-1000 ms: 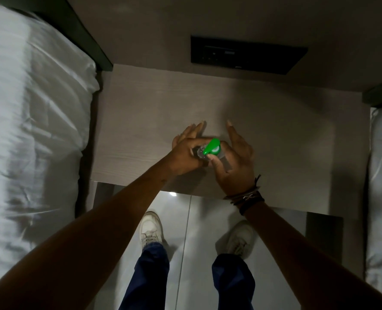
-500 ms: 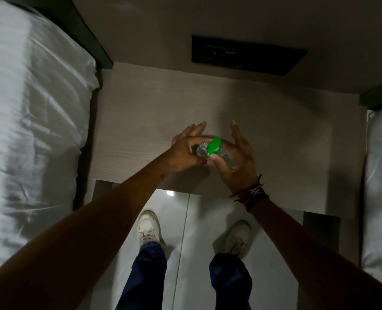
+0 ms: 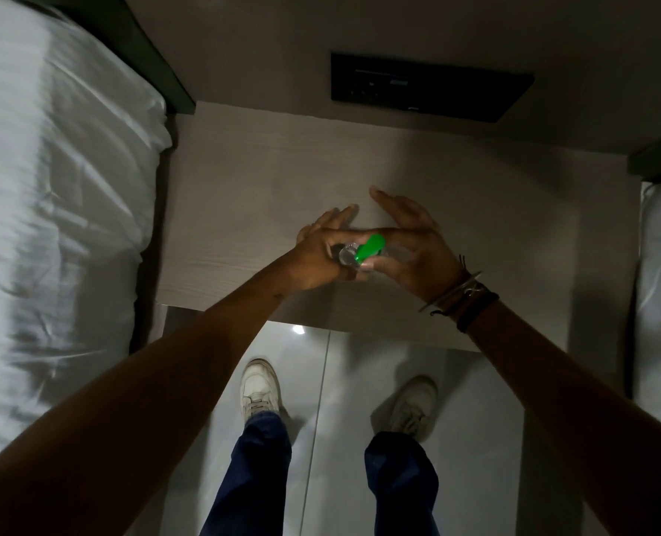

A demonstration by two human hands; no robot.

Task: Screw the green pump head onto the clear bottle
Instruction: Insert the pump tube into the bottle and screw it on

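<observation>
Green item: green pump head (image 3: 368, 247) — seated at the top of the clear bottle (image 3: 347, 257), its nozzle pointing up and to the right in the head view.
Bottle position: held above the middle of the pale wood-grain counter (image 3: 495, 210), between the two hands; whether its base touches the counter cannot be told.
Left hand: left hand (image 3: 317, 261) wrapped round the bottle from the left side, thumb and forefinger closed on it, the other fingers stretched forward.
Right hand: right hand (image 3: 414, 249) pinches the pump head at its base with thumb and fingertip; the remaining fingers are extended forward and slightly spread.
Hands together: both meet at the bottle, fingertips close to touching over it.
Wrist: several dark and pale bracelets (image 3: 464, 299) on the right wrist.
Surroundings: white bedding (image 3: 50, 226) to the left of the counter, more bedding at the far right edge; a dark panel (image 3: 429, 87) on the wall behind.
Floor: glossy pale tiles — white shoes (image 3: 259, 388) and dark blue trousers (image 3: 255, 473) of the person stand below the counter's near edge.
</observation>
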